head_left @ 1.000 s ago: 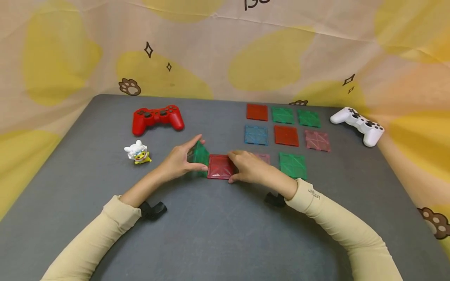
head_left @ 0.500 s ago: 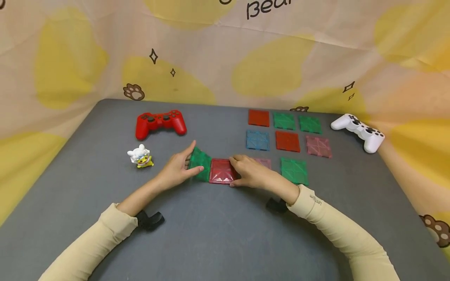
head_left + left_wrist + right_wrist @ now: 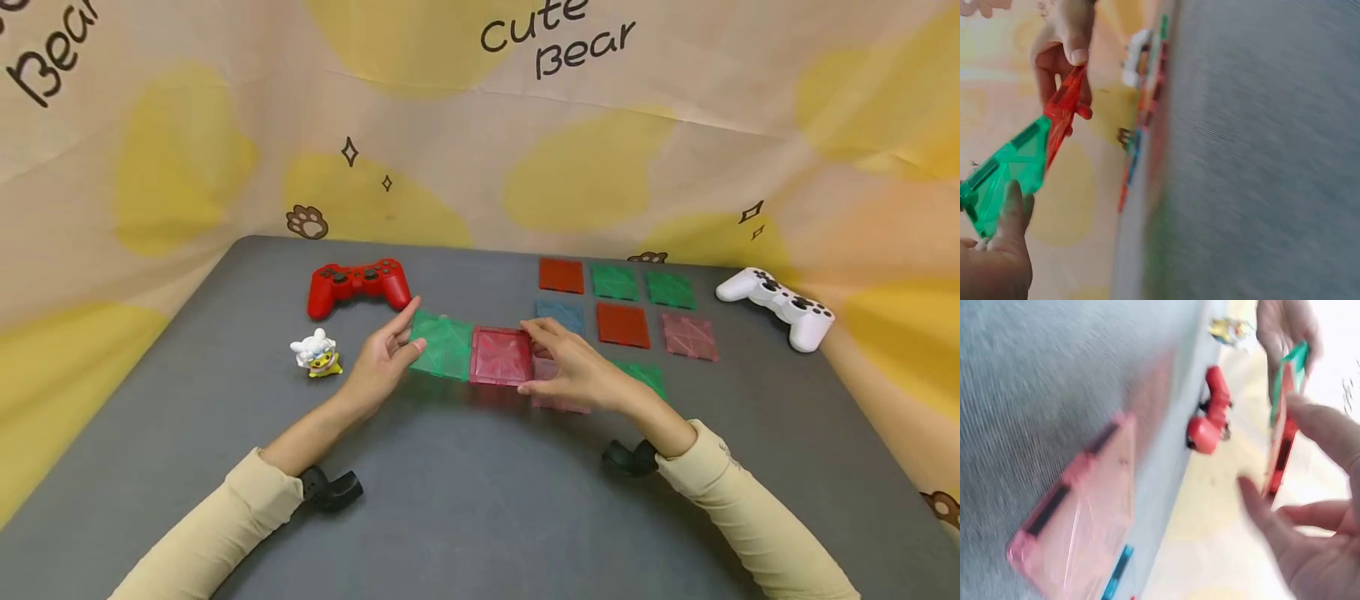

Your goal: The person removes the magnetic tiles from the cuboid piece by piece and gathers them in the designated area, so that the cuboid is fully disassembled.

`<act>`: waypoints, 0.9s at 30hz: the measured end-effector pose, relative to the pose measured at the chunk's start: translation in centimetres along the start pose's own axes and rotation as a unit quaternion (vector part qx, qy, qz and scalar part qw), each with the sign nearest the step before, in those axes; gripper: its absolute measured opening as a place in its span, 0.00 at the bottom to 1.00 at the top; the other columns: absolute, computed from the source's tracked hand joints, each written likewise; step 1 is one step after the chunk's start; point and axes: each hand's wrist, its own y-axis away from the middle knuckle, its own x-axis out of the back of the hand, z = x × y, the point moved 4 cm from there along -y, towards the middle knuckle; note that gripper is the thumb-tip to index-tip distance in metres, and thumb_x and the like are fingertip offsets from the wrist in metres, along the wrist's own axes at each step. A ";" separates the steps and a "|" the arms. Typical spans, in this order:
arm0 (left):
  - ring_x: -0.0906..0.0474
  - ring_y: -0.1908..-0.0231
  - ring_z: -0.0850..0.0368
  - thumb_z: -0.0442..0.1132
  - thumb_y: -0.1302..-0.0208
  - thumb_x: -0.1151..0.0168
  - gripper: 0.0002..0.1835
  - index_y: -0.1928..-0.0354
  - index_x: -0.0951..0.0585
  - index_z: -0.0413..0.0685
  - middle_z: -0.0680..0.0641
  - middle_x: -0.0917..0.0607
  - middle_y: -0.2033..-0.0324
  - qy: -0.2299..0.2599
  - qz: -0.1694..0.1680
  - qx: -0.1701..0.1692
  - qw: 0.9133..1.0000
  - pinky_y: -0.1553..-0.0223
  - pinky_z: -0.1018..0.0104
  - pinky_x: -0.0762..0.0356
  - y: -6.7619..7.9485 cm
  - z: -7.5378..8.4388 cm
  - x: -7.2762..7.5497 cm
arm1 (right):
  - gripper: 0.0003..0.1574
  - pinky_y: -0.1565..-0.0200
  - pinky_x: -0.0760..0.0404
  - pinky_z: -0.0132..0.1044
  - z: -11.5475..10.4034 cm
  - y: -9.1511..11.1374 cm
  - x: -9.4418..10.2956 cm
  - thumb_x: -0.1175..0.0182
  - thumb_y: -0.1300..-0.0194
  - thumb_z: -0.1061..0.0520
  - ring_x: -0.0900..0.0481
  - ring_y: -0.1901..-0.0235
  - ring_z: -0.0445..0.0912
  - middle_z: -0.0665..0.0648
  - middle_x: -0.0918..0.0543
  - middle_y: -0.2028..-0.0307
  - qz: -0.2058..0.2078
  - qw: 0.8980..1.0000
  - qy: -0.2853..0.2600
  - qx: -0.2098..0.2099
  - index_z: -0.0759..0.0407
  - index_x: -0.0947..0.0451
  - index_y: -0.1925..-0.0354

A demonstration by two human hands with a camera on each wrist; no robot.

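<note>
A translucent green magnetic tile (image 3: pixel 442 346) and a translucent red magnetic tile (image 3: pixel 501 357) meet edge to edge, raised off the table at its middle. My left hand (image 3: pixel 377 368) holds the green tile at its outer side, thumb in front. On the other side my right hand (image 3: pixel 581 368) pinches the red tile by its right edge. In the left wrist view the green tile (image 3: pixel 1019 159) and red tile (image 3: pixel 1065 106) form a slight angle at their joint. A pink tile (image 3: pixel 558 392) lies on the table partly behind my right hand.
Several flat tiles, among them an orange-red tile (image 3: pixel 622 325) and a blue tile (image 3: pixel 558 313), lie in rows at the back right. Beyond them is a white game controller (image 3: pixel 776 307). A red game controller (image 3: pixel 358 285) and a small figurine (image 3: pixel 317 353) stand at left.
The green tile has swung from steeply tilted to nearly in line with the red tile. Both hands have lifted the pair off the table. The head view has tilted upward.
</note>
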 end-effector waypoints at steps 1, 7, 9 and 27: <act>0.27 0.58 0.72 0.27 0.35 0.56 0.34 0.29 0.53 0.44 0.34 0.40 0.35 0.021 -0.002 -0.007 1.000 0.64 0.82 0.29 -0.1 0.4 -0.3 | 0.52 0.48 0.24 0.43 0.2 0.2 0.3 0.32 0.47 0.56 0.25 0.49 0.52 0.62 0.39 0.38 0.000 0.999 -0.046 -0.002 0.67 0.49 0.32; 0.25 0.59 0.68 0.24 0.34 0.60 0.35 0.28 0.59 0.47 0.42 0.29 0.42 0.140 -0.022 -0.044 0.989 0.63 0.79 0.25 -0.6 1.9 -2.0 | 0.58 0.63 0.20 0.28 1.3 1.0 1.5 0.37 0.47 0.67 0.23 0.63 0.44 0.57 0.53 0.32 0.032 0.952 -0.302 -0.024 0.52 0.60 0.28; 0.23 0.61 0.67 0.23 0.34 0.61 0.34 0.29 0.58 0.42 0.48 0.26 0.47 0.168 -0.030 -0.052 0.984 0.61 0.77 0.23 -0.7 2.0 -2.4 | 0.55 0.64 0.21 0.26 1.5 1.4 1.9 0.39 0.45 0.67 0.22 0.63 0.38 0.55 0.46 0.35 0.066 0.938 -0.338 -0.037 0.52 0.58 0.28; 0.18 0.61 0.65 0.23 0.38 0.50 0.25 0.39 0.39 0.24 0.57 0.17 0.60 0.118 0.017 -0.013 0.993 0.60 0.69 0.20 -0.9 2.5 -3.4 | 0.33 0.59 0.20 0.30 1.9 3.0 4.1 0.41 0.42 0.66 0.16 0.65 0.37 0.42 0.15 0.64 0.173 0.894 -0.405 -0.080 0.77 0.38 0.41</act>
